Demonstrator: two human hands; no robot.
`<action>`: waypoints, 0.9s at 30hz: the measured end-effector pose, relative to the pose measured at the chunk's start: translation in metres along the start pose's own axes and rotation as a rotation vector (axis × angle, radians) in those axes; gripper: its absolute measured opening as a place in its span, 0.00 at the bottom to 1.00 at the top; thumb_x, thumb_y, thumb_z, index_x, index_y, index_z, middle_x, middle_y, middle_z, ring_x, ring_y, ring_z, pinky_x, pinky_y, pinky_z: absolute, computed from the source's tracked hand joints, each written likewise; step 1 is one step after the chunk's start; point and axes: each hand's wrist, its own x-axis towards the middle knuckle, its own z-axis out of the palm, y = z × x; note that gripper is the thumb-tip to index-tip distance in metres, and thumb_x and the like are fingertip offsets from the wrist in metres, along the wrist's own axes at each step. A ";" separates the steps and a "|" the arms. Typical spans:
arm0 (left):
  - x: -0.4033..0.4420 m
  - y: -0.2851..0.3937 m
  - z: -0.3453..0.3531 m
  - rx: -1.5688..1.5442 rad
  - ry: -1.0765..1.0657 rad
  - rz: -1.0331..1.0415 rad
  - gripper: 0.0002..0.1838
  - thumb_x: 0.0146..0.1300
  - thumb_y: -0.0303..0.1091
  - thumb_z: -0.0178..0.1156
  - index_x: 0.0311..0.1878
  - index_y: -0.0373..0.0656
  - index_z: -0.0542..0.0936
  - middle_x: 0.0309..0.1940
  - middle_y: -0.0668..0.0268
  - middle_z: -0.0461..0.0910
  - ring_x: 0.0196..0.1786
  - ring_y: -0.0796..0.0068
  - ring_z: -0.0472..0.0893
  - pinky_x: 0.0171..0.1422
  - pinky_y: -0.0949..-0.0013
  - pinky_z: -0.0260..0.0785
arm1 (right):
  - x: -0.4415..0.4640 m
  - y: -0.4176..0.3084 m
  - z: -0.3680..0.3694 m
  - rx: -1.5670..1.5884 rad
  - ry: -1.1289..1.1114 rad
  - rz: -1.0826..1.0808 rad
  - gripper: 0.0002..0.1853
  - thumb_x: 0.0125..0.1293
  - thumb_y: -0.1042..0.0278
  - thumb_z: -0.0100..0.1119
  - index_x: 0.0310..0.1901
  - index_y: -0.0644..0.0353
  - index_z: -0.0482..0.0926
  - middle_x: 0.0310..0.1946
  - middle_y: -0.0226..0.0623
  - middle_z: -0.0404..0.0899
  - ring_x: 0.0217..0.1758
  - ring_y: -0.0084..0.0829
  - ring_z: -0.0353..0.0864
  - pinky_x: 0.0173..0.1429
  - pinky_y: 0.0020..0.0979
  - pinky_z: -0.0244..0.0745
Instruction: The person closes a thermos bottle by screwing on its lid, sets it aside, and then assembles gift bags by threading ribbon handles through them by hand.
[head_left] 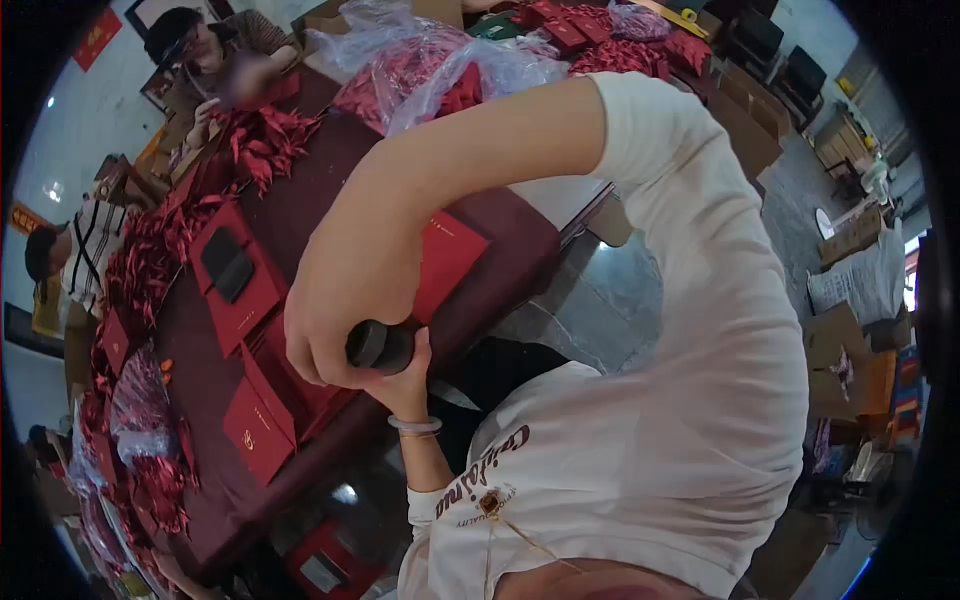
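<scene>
The left hand (405, 388) supports a dark cylinder (384, 349) from below, thumb along its side, while the right hand (355, 270) curls closed around it, seemingly to steady it by the counter's (515, 225) edge, near an opened red box (262, 432).

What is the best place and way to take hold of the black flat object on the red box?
The black flat object is probably best gripped mid-length, by both long edges, from above: it lies flat, is longer than wide, and nothing covers it.
</scene>
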 end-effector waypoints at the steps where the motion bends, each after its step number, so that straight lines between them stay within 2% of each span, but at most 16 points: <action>1: 0.002 0.010 0.003 0.095 0.146 0.081 0.39 0.43 0.30 0.76 0.57 0.33 0.65 0.51 0.60 0.71 0.48 0.70 0.72 0.53 0.70 0.66 | -0.001 0.002 0.000 0.018 0.008 0.006 0.21 0.49 0.61 0.64 0.46 0.53 0.76 0.43 0.37 0.74 0.47 0.40 0.76 0.45 0.38 0.74; 4: 0.009 0.015 0.003 0.054 0.080 0.150 0.41 0.43 0.31 0.76 0.60 0.33 0.63 0.52 0.61 0.70 0.49 0.70 0.71 0.54 0.69 0.66 | 0.000 0.001 -0.010 0.047 0.019 -0.022 0.22 0.48 0.61 0.65 0.48 0.54 0.76 0.45 0.37 0.73 0.48 0.41 0.75 0.45 0.39 0.75; 5: 0.009 0.019 -0.001 0.005 0.024 0.050 0.44 0.42 0.31 0.77 0.61 0.33 0.61 0.54 0.60 0.69 0.51 0.69 0.71 0.56 0.68 0.65 | 0.001 -0.005 -0.012 0.027 0.018 -0.027 0.22 0.48 0.61 0.65 0.48 0.54 0.76 0.45 0.37 0.73 0.48 0.41 0.75 0.45 0.39 0.75; 7: 0.010 0.033 0.000 0.039 0.027 0.044 0.45 0.42 0.32 0.77 0.62 0.32 0.61 0.55 0.59 0.69 0.52 0.68 0.71 0.57 0.67 0.65 | 0.009 -0.036 -0.026 -0.157 -0.203 0.435 0.26 0.50 0.50 0.60 0.48 0.59 0.77 0.43 0.46 0.76 0.45 0.40 0.79 0.44 0.40 0.73; 8: 0.010 0.037 0.000 0.072 0.018 0.023 0.46 0.41 0.32 0.77 0.62 0.32 0.60 0.55 0.58 0.69 0.53 0.66 0.71 0.58 0.67 0.65 | 0.022 -0.031 -0.014 -0.070 -0.247 0.538 0.28 0.49 0.48 0.62 0.49 0.57 0.77 0.47 0.47 0.73 0.50 0.39 0.77 0.49 0.40 0.73; 9: 0.009 0.038 0.001 -0.053 0.012 -0.047 0.47 0.41 0.32 0.77 0.62 0.32 0.60 0.57 0.57 0.67 0.55 0.65 0.70 0.60 0.65 0.64 | 0.022 -0.031 -0.012 -0.084 -0.243 0.535 0.28 0.49 0.48 0.62 0.49 0.57 0.77 0.47 0.47 0.73 0.50 0.39 0.77 0.49 0.40 0.73; 13: 0.009 0.049 0.002 -0.096 0.018 -0.035 0.46 0.40 0.32 0.77 0.61 0.32 0.61 0.57 0.58 0.66 0.56 0.66 0.69 0.62 0.65 0.61 | 0.013 -0.033 -0.007 -0.133 -0.063 0.466 0.25 0.48 0.55 0.64 0.48 0.56 0.77 0.44 0.43 0.74 0.48 0.41 0.77 0.47 0.39 0.74; 17: 0.008 0.039 -0.001 0.077 0.003 -0.045 0.46 0.40 0.32 0.78 0.61 0.33 0.61 0.56 0.59 0.67 0.55 0.66 0.69 0.60 0.66 0.62 | -0.002 -0.035 0.000 -0.140 0.123 0.372 0.23 0.46 0.63 0.65 0.48 0.54 0.77 0.41 0.39 0.74 0.47 0.42 0.76 0.44 0.39 0.75; 18: 0.008 0.039 0.001 -0.024 0.004 -0.014 0.45 0.40 0.32 0.77 0.60 0.33 0.62 0.54 0.60 0.68 0.54 0.67 0.70 0.59 0.66 0.63 | -0.006 -0.027 0.001 -0.094 0.197 0.198 0.20 0.47 0.62 0.65 0.45 0.55 0.77 0.38 0.42 0.75 0.44 0.43 0.78 0.43 0.41 0.76; 21: 0.013 0.038 0.005 -0.137 -0.001 -0.030 0.43 0.39 0.32 0.78 0.58 0.34 0.63 0.52 0.59 0.71 0.53 0.68 0.72 0.58 0.66 0.65 | -0.003 -0.013 0.002 -0.091 0.123 0.160 0.23 0.47 0.58 0.64 0.46 0.57 0.79 0.36 0.42 0.79 0.43 0.43 0.79 0.45 0.43 0.74; 23: 0.014 0.040 0.000 -0.106 -0.002 -0.107 0.43 0.37 0.33 0.78 0.57 0.34 0.64 0.51 0.58 0.73 0.52 0.67 0.75 0.58 0.65 0.66 | -0.003 -0.019 -0.005 -0.138 0.092 0.247 0.20 0.45 0.60 0.64 0.41 0.60 0.80 0.33 0.43 0.80 0.40 0.45 0.80 0.43 0.44 0.75; 24: 0.017 0.040 0.000 -0.133 -0.040 -0.102 0.43 0.37 0.33 0.78 0.56 0.34 0.65 0.50 0.58 0.74 0.52 0.68 0.75 0.58 0.65 0.66 | -0.002 -0.020 -0.008 -0.140 0.063 0.258 0.17 0.48 0.62 0.64 0.38 0.63 0.77 0.33 0.45 0.77 0.38 0.45 0.81 0.41 0.42 0.76; 26: 0.021 0.041 -0.001 -0.164 -0.062 -0.114 0.42 0.37 0.33 0.78 0.55 0.35 0.65 0.49 0.59 0.74 0.51 0.69 0.75 0.56 0.66 0.67 | 0.006 -0.020 -0.013 -0.198 -0.054 0.343 0.18 0.48 0.61 0.64 0.38 0.62 0.76 0.33 0.45 0.77 0.38 0.45 0.80 0.41 0.41 0.76; 27: 0.022 0.045 -0.001 -0.173 -0.053 -0.125 0.41 0.38 0.33 0.78 0.55 0.35 0.65 0.48 0.60 0.74 0.50 0.70 0.75 0.56 0.67 0.68 | 0.007 -0.018 -0.012 -0.174 -0.013 0.327 0.18 0.48 0.60 0.64 0.39 0.62 0.76 0.33 0.44 0.77 0.38 0.45 0.80 0.41 0.40 0.76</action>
